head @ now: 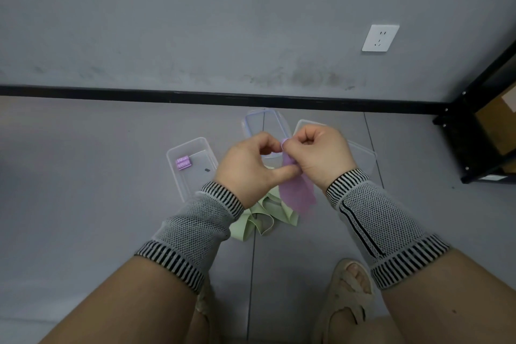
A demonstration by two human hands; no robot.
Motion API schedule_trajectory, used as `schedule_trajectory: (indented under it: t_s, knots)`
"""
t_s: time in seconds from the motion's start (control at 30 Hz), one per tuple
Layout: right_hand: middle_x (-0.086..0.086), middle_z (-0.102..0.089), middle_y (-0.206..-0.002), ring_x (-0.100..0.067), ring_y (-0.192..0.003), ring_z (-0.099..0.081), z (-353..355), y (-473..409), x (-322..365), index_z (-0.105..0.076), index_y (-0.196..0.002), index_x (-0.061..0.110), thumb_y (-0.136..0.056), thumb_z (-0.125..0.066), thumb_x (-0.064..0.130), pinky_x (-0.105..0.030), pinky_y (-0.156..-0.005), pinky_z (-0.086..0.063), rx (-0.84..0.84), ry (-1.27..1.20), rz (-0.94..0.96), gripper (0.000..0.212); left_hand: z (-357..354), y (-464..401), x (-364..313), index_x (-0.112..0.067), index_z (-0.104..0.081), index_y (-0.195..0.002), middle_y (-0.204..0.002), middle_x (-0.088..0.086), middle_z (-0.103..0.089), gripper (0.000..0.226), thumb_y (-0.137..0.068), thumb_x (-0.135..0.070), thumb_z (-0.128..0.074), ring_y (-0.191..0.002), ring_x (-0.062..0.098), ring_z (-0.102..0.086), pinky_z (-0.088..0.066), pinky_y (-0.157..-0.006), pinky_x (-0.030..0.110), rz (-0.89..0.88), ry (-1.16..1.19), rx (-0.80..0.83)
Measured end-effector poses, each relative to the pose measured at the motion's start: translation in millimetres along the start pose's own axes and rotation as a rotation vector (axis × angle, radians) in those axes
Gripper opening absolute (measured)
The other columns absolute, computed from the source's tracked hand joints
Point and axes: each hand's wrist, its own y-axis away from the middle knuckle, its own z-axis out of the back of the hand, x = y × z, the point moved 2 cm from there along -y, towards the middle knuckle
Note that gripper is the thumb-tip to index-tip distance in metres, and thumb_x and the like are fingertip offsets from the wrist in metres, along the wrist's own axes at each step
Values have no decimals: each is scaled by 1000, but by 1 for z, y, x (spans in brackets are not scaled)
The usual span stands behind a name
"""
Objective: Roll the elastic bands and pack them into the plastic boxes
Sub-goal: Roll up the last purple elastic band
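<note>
Hands: left hand (248, 167) and right hand (321, 156) are raised together above the floor, fingers curled, both pinching the purple band (297, 193).
Left hand grip: thumb stretched under the band, fingertips bent toward its top end.
Right hand grip: fingers folded into a fist at the band's top end, where a small rolled part shows between the two hands.
Purple band: held in the air, its loose flat tail hanging down between the wrists.
Green bands (262, 218): lying in a loose heap on the floor, below the hands and partly hidden by the left wrist.
Left plastic box (192, 148): clear, open, on the floor left of the hands; a rolled purple band (183, 162) lies in its far left corner.
Other boxes: a clear purple-edged lid (258, 120) lies beyond the hands near the wall, and a second clear box (363, 156) sits behind the right hand, mostly hidden.
Sleeves: grey knit with black-and-white striped cuffs on both forearms.
Surroundings: grey wall with a white socket (380, 38), black shelf frame (474, 120) at right, sandalled foot (349, 288) at the bottom.
</note>
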Motion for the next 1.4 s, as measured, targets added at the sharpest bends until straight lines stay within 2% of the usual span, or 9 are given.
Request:
schedule_trajectory:
  t_s: [0.23, 0.37, 0.57, 0.7, 0.87, 1.0, 1.2, 1.3, 1.4]
  knots:
    - [4, -60, -55, -7, -57, -51, 9, 0, -3, -67, -60, 12, -76, -72, 21, -25, -60, -44, 43, -58, -15, 19, 2, -4, 0, -24, -70, -87, -98, -5, -65, 7, -82, -29, -66, -94, 12, -59, -44, -86, 25, -31, -110, -44]
    - [-4, -56, -58, -19, -64, -50, 13, -4, -7, -61, -50, 18, -75, -70, 13, -33, -66, -42, 104, -211, -109, 27, 11, -9, 10, -28, -67, -75, -83, 1, -70, 23, -87, -10, -58, -81, 22, -65, -54, -79, 36, 91, 97, -6]
    - [4, -46, -51, -20, -62, -44, 10, -4, -6, -54, -39, 19, -59, -59, 24, -32, -62, -35, 134, -308, -199, 21, 18, -11, 11, -17, -64, -77, -73, 2, -60, 25, -89, 1, -51, -68, 12, -51, -44, -65, 21, 184, 398, 44]
    - [5, -62, -72, -13, -72, -56, 12, -5, -7, -66, -66, 25, -79, -63, 17, -30, -71, -46, 105, -209, -117, 15, 23, -11, 10, -16, -65, -86, -62, -1, -49, 21, -88, 0, -53, -52, 5, -44, -38, -55, 17, 216, 554, 10]
    - [11, -64, -85, -1, -76, -57, 13, -1, -2, -64, -76, 26, -82, -64, 8, -23, -75, -44, 35, -207, -20, 19, 27, -12, 10, -16, -65, -88, -74, 10, -54, 19, -87, 0, -55, -70, 21, -47, -44, -65, 25, 252, 640, -30]
    - [8, -66, -79, 0, -74, -61, 9, 7, 8, -65, -77, 21, -79, -71, 8, -18, -75, -49, 103, -217, 135, 14, 28, -12, 8, -14, -63, -91, -84, 18, -53, 20, -87, 3, -53, -74, 24, -47, -48, -65, 25, 259, 671, -18]
    - [9, -69, -77, -12, -79, -67, -2, 10, 9, -65, -75, 31, -78, -73, 11, -40, -82, -55, 147, -48, 215, 22, 31, -10, 9, -11, -62, -92, -76, 17, -61, 20, -86, 6, -54, -63, 20, -56, -51, -59, 22, 248, 689, -31]
    - [6, -69, -73, -11, -72, -65, -1, 10, 11, -67, -72, 29, -82, -69, 9, -30, -75, -55, 130, -58, 207, 22, 31, -10, 12, -12, -63, -93, -74, 15, -59, 18, -85, 3, -57, -68, 21, -53, -48, -66, 29, 236, 654, -41]
    - [9, -67, -69, -6, -68, -63, 0, 10, 14, -67, -71, 28, -82, -68, 6, -22, -70, -53, 137, -117, 176, 25, 33, -11, 13, -15, -65, -89, -67, 1, -61, 16, -84, 0, -62, -54, 3, -54, -44, -60, 18, 199, 584, -77]
